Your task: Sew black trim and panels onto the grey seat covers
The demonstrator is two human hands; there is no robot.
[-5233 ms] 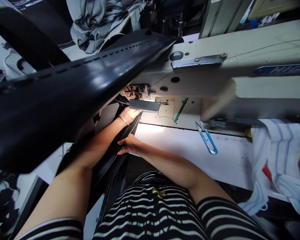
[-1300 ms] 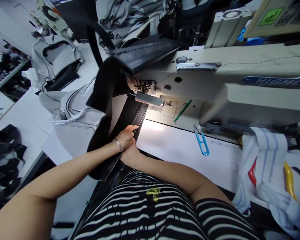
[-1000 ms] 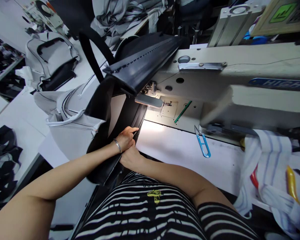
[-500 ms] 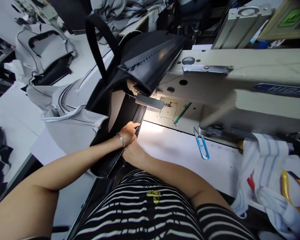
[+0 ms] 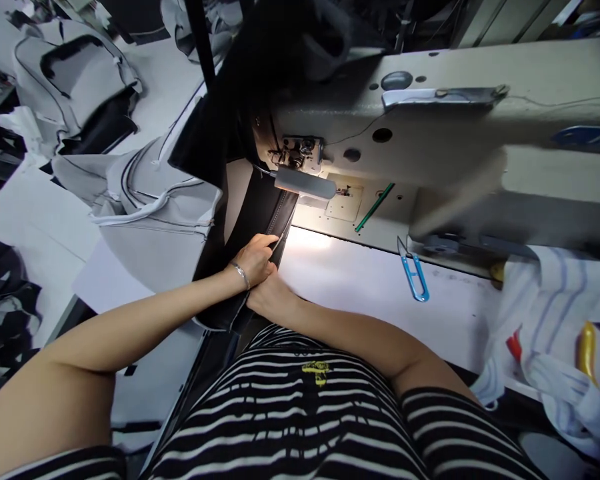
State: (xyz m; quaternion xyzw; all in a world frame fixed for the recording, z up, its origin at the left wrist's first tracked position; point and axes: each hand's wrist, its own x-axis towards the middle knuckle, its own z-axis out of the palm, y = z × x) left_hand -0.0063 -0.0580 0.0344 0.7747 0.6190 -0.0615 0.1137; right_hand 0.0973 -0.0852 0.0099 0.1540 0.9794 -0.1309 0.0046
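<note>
A black bag (image 5: 260, 210) with a stitched edge runs under the head of a sewing machine (image 5: 340, 110). Its dark upper part rises in front of the machine's left end. My left hand (image 5: 255, 259), with a bracelet at the wrist, is closed on the bag's edge, its index finger stretched along the seam. Just below and touching it, my right hand (image 5: 273, 295) grips the same edge, its fingertips mostly hidden. A grey bar-shaped part (image 5: 305, 183) sits in front of the lit needle area.
Blue thread snips (image 5: 415, 277) and a green stick (image 5: 375, 208) lie right of the needle area. Striped webbing (image 5: 550, 320) is heaped at the right, with a yellow-handled tool (image 5: 587, 353). Grey bag pieces (image 5: 155, 200) cover part of the left table (image 5: 50, 227).
The bag's upper flap and strap have swung upward, uncovering the machine's needle head. Both hands stay closed on the edge. The whole view has shifted slightly.
</note>
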